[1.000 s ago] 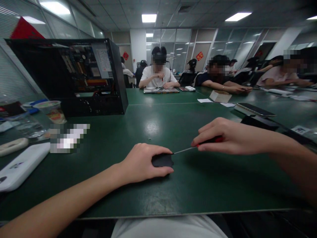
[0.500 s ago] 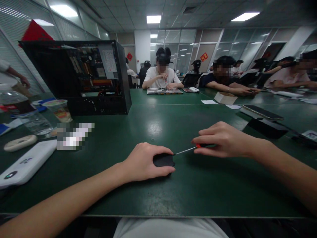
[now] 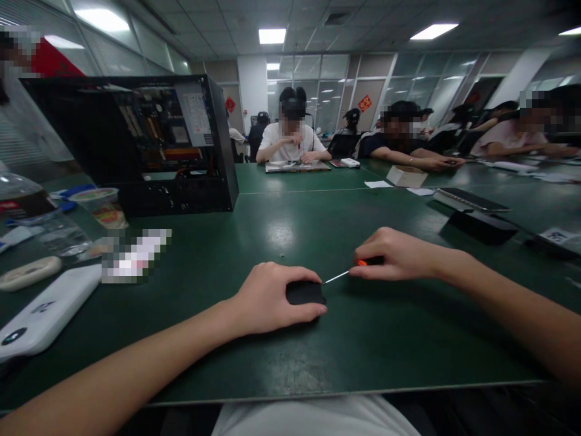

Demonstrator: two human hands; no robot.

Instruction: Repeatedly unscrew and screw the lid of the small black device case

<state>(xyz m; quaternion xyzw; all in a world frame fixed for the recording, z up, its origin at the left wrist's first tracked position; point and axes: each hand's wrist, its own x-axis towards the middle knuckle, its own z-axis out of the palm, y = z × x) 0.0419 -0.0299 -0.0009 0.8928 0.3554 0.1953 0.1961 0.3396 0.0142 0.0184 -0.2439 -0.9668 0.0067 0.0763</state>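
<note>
Lying between left fingers, black block, screwdriver within right fingers

Left fingers gripping black object, right fingers holding screwdriver

A person has appeared at far left.

Single head-worn view, wide. Faces forward, tipped down over green table. Wearer's left hand and right hand close, just below mid-frame; white-clothed lap bottom centre; ceiling along top.
</note>
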